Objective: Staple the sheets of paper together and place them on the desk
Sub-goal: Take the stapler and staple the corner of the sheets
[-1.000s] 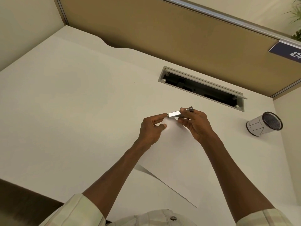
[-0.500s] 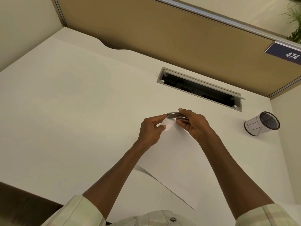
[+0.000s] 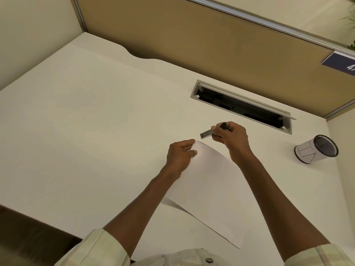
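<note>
Near the middle of the frame the left hand pinches the top corner of the sheets of paper between thumb and fingers, so that hand is closed on the paper. The sheets run from that corner down toward the lower centre, where their bottom edge lifts off the pale bench and throws a thin shadow. A faint small mark sits at the pinched corner; whether it is a staple cannot be told.

Just above and to the right, the right hand is clenched around a small metal stapler with a dark rear end. Its silver nose points left and hangs just beyond the paper's corner, apart from it, not touching the sheet.

In the upper right of the bench a long cable slot lies open, its grey lid raised, dark parts inside. At the right edge a mesh pencil cup lies on its side, wrapped in a white sheet with hand-drawn black strokes that look like letters but cannot be read with certainty. At the top right, on the tan partition, a dark blue sign shows a white "4" before the frame cuts it off.

Pale striped sleeves show at the bottom of the frame.
</note>
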{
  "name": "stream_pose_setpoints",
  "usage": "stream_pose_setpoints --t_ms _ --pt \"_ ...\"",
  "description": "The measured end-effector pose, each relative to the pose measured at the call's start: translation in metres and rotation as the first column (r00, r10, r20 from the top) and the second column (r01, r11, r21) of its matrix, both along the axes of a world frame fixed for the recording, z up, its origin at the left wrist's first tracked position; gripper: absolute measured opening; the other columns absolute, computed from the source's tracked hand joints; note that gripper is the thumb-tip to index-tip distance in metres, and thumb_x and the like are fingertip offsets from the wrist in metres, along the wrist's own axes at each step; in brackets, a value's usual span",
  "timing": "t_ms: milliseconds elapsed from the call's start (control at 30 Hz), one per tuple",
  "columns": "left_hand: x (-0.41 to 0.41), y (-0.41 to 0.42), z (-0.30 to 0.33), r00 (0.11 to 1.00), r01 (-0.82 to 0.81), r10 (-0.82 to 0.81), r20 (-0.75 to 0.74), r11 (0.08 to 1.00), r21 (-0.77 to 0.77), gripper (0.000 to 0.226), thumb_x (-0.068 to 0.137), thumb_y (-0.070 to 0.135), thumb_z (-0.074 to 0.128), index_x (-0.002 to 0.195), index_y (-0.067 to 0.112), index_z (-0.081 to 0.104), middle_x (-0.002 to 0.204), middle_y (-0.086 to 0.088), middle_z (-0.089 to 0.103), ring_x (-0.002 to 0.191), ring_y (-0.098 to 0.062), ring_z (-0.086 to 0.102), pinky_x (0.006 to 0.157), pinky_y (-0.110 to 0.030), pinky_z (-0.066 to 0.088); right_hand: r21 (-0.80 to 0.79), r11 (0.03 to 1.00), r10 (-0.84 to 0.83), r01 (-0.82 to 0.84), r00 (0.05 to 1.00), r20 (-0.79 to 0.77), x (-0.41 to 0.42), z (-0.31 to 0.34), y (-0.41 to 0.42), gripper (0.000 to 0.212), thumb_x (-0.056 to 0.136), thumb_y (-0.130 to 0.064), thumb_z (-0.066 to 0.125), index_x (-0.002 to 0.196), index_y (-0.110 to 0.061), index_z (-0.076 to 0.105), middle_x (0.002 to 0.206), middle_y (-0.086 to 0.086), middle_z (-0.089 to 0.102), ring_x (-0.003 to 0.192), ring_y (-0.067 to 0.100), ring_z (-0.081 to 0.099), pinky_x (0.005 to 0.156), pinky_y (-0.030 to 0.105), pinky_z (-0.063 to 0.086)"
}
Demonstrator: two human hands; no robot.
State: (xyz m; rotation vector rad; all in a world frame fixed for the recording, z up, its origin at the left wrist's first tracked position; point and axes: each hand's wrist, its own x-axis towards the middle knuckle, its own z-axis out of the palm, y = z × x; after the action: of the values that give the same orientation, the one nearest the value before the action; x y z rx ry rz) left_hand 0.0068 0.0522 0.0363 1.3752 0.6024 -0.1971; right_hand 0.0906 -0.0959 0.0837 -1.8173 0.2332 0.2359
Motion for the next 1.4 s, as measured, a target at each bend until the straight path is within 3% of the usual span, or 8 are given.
stream_pose_setpoints --t_ms 167,433,600,767,1067,1167,1267,1400 --pt "0.001 0.002 0.002 1.000 0.015 -0.015 0.000 1.000 -0.008 0.046 0.079 0.006 0.073 0.121 0.022 0.065 0.124 -0.004 0.065 0.113 -0.015 0.062 0.097 -0.031 0.048 -0.004 0.987 0.163 -0.163 0.986 -0.038 -0.006 -0.002 0.001 0.018 0.080 -0.009 0.078 0.092 0.002 0.070 0.087 0.017 0.073 0.081 0.031 0.074 0.077 0.035 0.061" --pt "0.001 0.007 0.003 1.000 -0.010 0.010 -0.004 1.000 -0.004 0.042 0.079 0.006 0.072 0.117 0.023 0.067 0.116 -0.003 0.070 0.099 -0.019 0.069 0.092 -0.041 0.055 -0.059 0.994 0.095 -0.092 0.994 0.048 0.000 -0.005 0.007 0.017 0.083 -0.011 0.075 0.097 -0.003 0.068 0.089 0.015 0.072 0.081 0.027 0.073 0.074 0.025 0.060" --pt "0.001 0.009 0.006 1.000 -0.011 0.011 0.000 1.000 -0.008 0.041 0.077 0.008 0.073 0.115 0.025 0.067 0.115 -0.002 0.070 0.096 -0.020 0.070 0.090 -0.042 0.056 -0.065 0.992 0.116 -0.112 0.991 0.060 -0.002 0.000 0.004 0.019 0.085 -0.012 0.074 0.102 -0.006 0.067 0.092 0.014 0.071 0.085 0.029 0.071 0.079 0.033 0.061" --pt "-0.001 0.009 0.007 1.000 0.021 -0.021 0.021 1.000 0.013 0.039 0.078 0.010 0.073 0.113 0.027 0.068 0.109 -0.002 0.072 0.093 -0.018 0.071 0.090 -0.043 0.056 -0.069 0.992 0.105 -0.101 0.993 0.051 -0.002 0.006 -0.004 0.054 0.083 -0.015 0.076 0.125 -0.019 0.042 0.097 0.002 0.061 0.088 0.025 0.069 0.080 0.031 0.058" --pt "0.003 0.004 0.028 0.979 0.101 -0.147 0.141 0.952 0.289 0.041 0.083 0.015 0.071 0.122 0.022 0.061 0.118 -0.001 0.067 0.101 -0.012 0.066 0.066 -0.010 0.044 0.024 0.992 0.120 -0.125 0.982 0.144 0.003 0.028 -0.035 0.046 0.090 -0.017 0.068 0.133 -0.023 0.053 0.117 0.006 0.067 0.108 0.020 0.065 0.083 0.038 0.055" --pt "0.009 0.002 0.042 0.955 0.096 -0.192 0.224 0.920 0.380 0.035 0.084 0.009 0.069 0.118 0.018 0.066 0.116 0.001 0.068 0.102 -0.010 0.064 0.063 0.000 0.043 0.154 0.979 0.121 -0.137 0.987 0.106 0.002 0.036 -0.047 0.042 0.096 -0.016 0.058 0.137 -0.022 0.051 0.121 0.017 0.057 0.111 0.031 0.061 0.089 0.049 0.054" --pt "0.016 0.000 0.056 0.927 0.101 -0.245 0.284 0.892 0.441 0.035 0.084 0.008 0.068 0.117 0.018 0.067 0.113 0.004 0.069 0.102 -0.007 0.064 0.066 -0.001 0.046 0.212 0.961 0.159 -0.175 0.983 0.094 -0.003 0.045 -0.056 0.049 0.096 -0.013 0.058 0.141 -0.023 0.043 0.122 0.016 0.056 0.101 0.035 0.065 0.085 0.051 0.057" --pt "0.022 -0.004 0.076 0.890 0.124 -0.316 0.330 0.862 0.492 0.034 0.085 0.008 0.067 0.118 0.019 0.067 0.109 0.004 0.070 0.096 -0.007 0.066 0.065 -0.003 0.048 0.079 0.972 0.214 -0.223 0.971 0.104 -0.011 0.054 -0.066 0.041 0.094 -0.021 0.061 0.134 -0.014 0.052 0.123 0.013 0.062 0.099 0.029 0.065 0.081 0.041 0.056"
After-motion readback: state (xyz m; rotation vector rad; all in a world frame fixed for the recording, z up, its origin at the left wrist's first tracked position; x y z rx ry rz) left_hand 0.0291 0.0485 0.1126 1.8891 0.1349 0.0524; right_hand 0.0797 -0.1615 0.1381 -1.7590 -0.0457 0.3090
